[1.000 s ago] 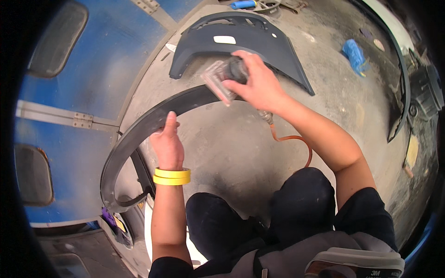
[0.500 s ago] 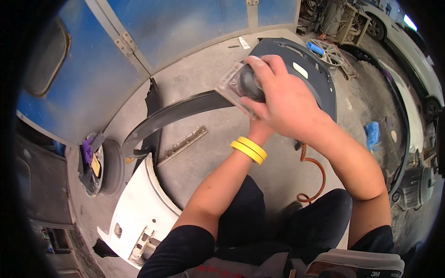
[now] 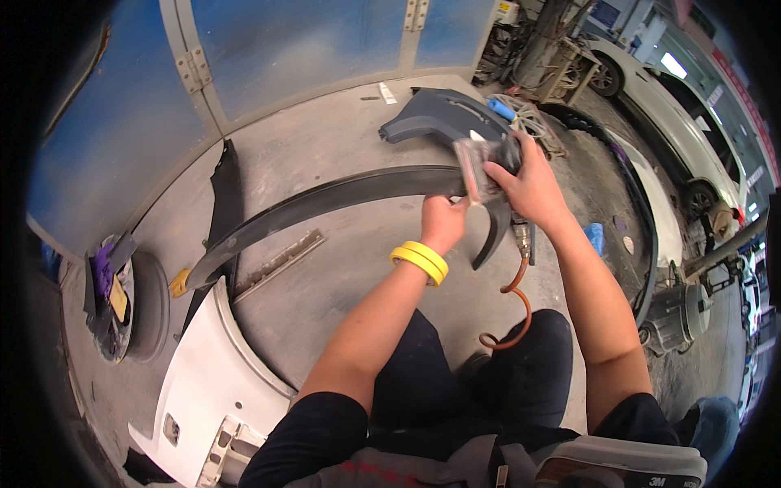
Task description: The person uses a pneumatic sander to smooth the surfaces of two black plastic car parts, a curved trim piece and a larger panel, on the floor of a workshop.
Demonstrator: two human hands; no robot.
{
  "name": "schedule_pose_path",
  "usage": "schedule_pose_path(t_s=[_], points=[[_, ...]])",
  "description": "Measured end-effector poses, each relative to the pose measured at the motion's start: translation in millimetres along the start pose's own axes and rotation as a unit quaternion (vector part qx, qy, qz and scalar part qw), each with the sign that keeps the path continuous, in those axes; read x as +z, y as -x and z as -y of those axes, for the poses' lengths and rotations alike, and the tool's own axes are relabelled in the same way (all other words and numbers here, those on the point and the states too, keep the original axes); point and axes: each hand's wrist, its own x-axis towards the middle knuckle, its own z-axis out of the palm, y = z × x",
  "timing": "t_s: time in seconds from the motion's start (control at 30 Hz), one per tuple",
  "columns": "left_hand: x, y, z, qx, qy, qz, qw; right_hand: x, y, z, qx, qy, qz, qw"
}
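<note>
My right hand (image 3: 534, 185) grips a handheld air sander (image 3: 478, 169) with a rectangular pad, slightly blurred. An orange coiled hose (image 3: 521, 302) hangs from its metal fitting. The pad stands on edge at the right end of a long, dark curved trim strip (image 3: 325, 198); whether it touches the strip I cannot tell. Below the pad, my left hand (image 3: 444, 221) holds the strip by its lower edge, its fingertips partly hidden. Two yellow tape rolls (image 3: 419, 263) circle my left wrist. The strip's left end lies by a small yellow piece (image 3: 179, 282).
A dark grey car panel (image 3: 439, 114) lies beyond the strip. At lower left is a white fender (image 3: 207, 366), near a ribbed metal bar (image 3: 281, 264). Blue metal doors (image 3: 301, 49) stand behind; a white car (image 3: 667, 106) is at far right.
The view has shifted. The sander in my right hand has moved right along the strip and its pad has turned more upright. My left hand, earlier mostly hidden behind the right, now shows.
</note>
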Motion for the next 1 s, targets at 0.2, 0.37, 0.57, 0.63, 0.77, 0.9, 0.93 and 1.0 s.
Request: schedule_pose_path(t_s=[0.2, 0.37, 0.57, 0.63, 0.77, 0.9, 0.93, 1.0], points=[[-6, -5, -3, -0.02, -0.021, 0.001, 1.0, 23, -1, -92, 0.258, -0.12, -0.059, 0.957], [-3, -15, 3, -0.074, -0.035, 0.03, 0.996, -2, 12, -81, 0.193, -0.492, -0.075, 0.846], [9, -10, 17, 0.068, -0.027, 0.101, 0.992, -4, 23, -23, -0.007, -0.573, 0.125, 0.81], [12, -3, 16, 0.061, 0.144, 0.184, 0.971, 4, 16, -4, -0.042, -0.561, 0.192, 0.804], [-7, 6, 13, 0.064, 0.14, 0.178, 0.972, 17, 13, 19, -0.055, -0.468, 0.209, 0.857], [-69, 35, -7, -0.04, -0.124, 0.099, 0.987, 14, 12, 14, -0.037, -0.474, 0.23, 0.849], [-99, 54, -17, 0.068, -0.175, 0.008, 0.982, 14, 10, 10, -0.046, -0.467, 0.231, 0.852], [-179, 87, -43, 0.25, -0.355, -0.134, 0.891, 15, 7, 1, -0.047, -0.471, 0.234, 0.85]])
